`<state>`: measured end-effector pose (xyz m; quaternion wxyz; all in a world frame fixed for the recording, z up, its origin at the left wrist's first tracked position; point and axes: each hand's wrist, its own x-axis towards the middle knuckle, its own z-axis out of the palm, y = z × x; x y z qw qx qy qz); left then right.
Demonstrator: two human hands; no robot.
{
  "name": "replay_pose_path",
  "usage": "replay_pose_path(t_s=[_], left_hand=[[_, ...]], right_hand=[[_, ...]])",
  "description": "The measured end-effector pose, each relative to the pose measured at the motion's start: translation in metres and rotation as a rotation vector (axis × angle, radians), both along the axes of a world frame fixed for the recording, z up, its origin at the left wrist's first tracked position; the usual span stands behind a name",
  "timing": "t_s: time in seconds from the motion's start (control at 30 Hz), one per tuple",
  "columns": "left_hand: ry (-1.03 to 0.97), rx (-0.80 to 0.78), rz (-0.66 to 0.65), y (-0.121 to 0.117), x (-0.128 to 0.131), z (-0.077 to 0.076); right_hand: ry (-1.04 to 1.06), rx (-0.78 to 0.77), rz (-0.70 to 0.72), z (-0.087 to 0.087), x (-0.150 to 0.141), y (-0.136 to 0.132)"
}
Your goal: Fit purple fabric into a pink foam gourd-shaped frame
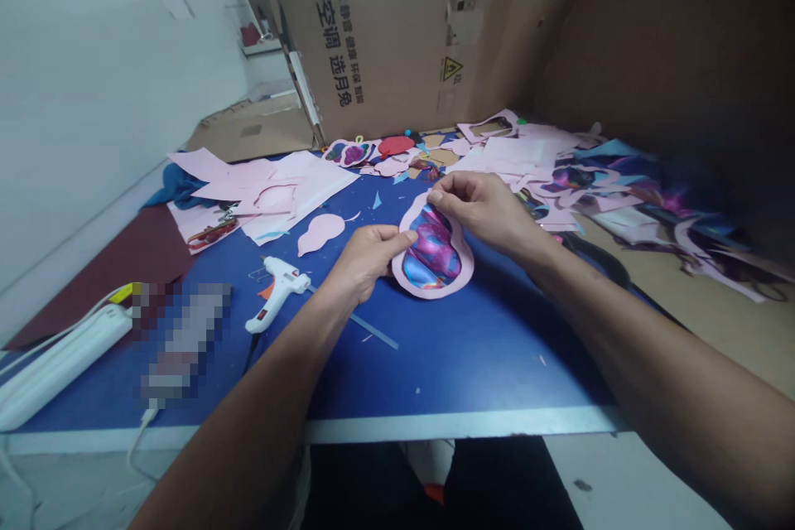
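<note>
Both hands hold a gourd-shaped pink paper cutout [462, 267] with shiny purple-and-blue fabric in its middle, raised over the blue table. My left hand [373, 255] is closed on its left edge, thumb lying on the front. At the top of the cutout, the thumb and index finger of my right hand [475, 203] pinch its narrow end. A plain pink gourd-shaped piece [321, 233] lies flat to the left of the hands. Beside my left forearm rests a white hot glue gun [281, 290] with a glue stick [373, 330] reaching out of its back.
Pink paper sheets [310, 182] and scissors [220, 225] lie at the back left. Scraps and shiny fabric [575, 178] are heaped at the back right. A large cardboard box [397, 33] stands behind. A white power strip [68, 360] and a pixelated object [190, 339] lie front left.
</note>
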<state>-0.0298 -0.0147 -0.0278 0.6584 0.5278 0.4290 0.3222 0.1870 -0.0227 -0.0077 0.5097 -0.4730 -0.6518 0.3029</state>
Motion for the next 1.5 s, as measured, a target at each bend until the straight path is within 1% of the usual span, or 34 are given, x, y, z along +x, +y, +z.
replay_pose_path(t_s=[0.4,0.9,1.1,1.23,1.37,1.5], left_hand=[[0.014,0.026,0.051,0.0013,0.0009,-0.0021],[0.037,0.044,0.059,0.0008,0.0011,-0.0010],[-0.020,0.043,0.024,0.0007,-0.0001,-0.0011],[-0.012,0.077,0.066,0.0011,0.0009,0.0008],[-0.028,0.108,0.078,0.0001,0.0023,0.0033],[-0.019,0.119,0.096,0.0009,0.0021,0.0011]], right_hand=[[-0.005,-0.017,0.004,0.0007,-0.0010,-0.0001],[-0.013,-0.014,0.004,0.0000,-0.0010,0.0003],[-0.003,-0.013,0.002,0.0009,-0.0009,-0.0008],[-0.012,-0.026,0.011,0.0020,-0.0017,-0.0018],[-0.005,-0.033,0.019,0.0006,-0.0027,-0.0015],[-0.009,-0.041,0.022,-0.0008,-0.0032,-0.0011]])
